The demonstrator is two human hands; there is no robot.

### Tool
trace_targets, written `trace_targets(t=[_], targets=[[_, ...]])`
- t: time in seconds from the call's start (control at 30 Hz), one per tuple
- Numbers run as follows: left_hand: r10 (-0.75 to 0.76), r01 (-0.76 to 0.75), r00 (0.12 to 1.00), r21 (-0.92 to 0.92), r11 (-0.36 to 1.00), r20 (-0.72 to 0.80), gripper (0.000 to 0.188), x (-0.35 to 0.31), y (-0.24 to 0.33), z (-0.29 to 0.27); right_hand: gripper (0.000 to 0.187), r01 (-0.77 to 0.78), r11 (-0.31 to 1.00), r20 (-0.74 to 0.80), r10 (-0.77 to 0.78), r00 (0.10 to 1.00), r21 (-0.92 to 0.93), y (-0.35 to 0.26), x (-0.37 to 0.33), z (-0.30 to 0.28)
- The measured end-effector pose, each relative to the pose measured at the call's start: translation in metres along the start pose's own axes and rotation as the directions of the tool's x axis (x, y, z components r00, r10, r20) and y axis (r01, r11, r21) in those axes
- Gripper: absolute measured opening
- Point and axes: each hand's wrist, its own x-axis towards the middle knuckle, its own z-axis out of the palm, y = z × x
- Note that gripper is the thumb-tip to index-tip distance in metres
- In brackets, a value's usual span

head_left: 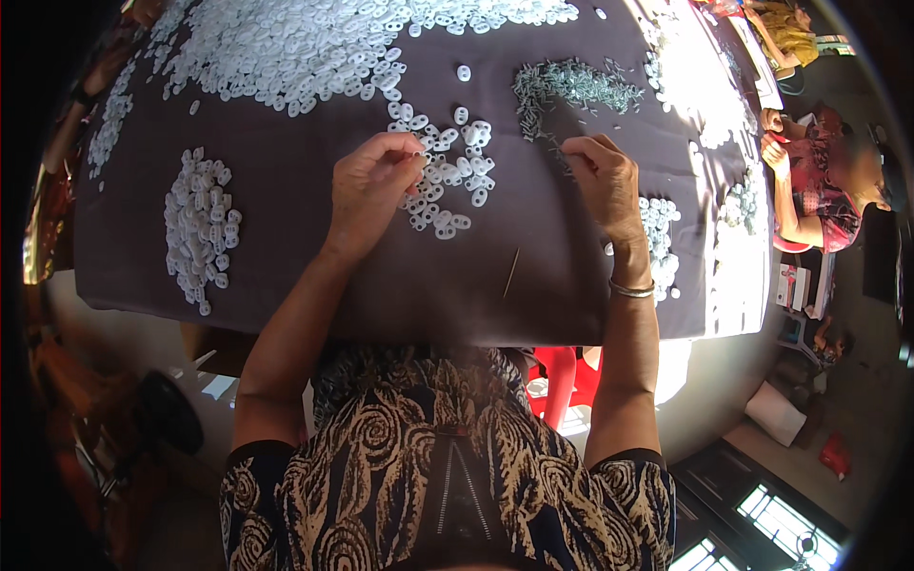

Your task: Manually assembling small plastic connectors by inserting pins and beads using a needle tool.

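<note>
My left hand [374, 181] is closed, thumb and fingertips together, at the left edge of a loose cluster of white oval plastic pieces with two holes [464, 168]. Whatever is in its fingertips is too small to make out. My right hand [606, 183] has its fingers drawn into a pinch just below a pile of small grey-green metal pins [576, 86]; what it holds, if anything, is hidden. Beneath that wrist, partly covered, lies a further heap of white pieces [659, 233]. A thin wooden stick [511, 273] rests on the dark cloth between my forearms.
A large spread of white pieces [286, 48] covers the far left of the table [286, 276]. Another heap [198, 228] lies near its left edge. Bright sunlight falls on the right side, where more pieces lie. Another person [824, 181] sits at the right.
</note>
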Motion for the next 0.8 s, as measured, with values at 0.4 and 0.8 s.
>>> trace_targets(t=[0.4, 0.8], targets=[[-0.007, 0.007, 1.000, 0.036, 0.999, -0.013, 0.010, 0.000, -0.002, -0.001, 0.024, -0.166, 0.944, 0.150, 0.127, 0.981, 0.286, 0.000, -0.001, 0.001], [0.026, -0.026, 1.000, 0.055, 0.998, -0.003, 0.011, 0.000, -0.002, -0.006, 0.013, -0.387, 0.906, 0.311, 0.323, 0.894, 0.170, 0.004, -0.035, -0.043]])
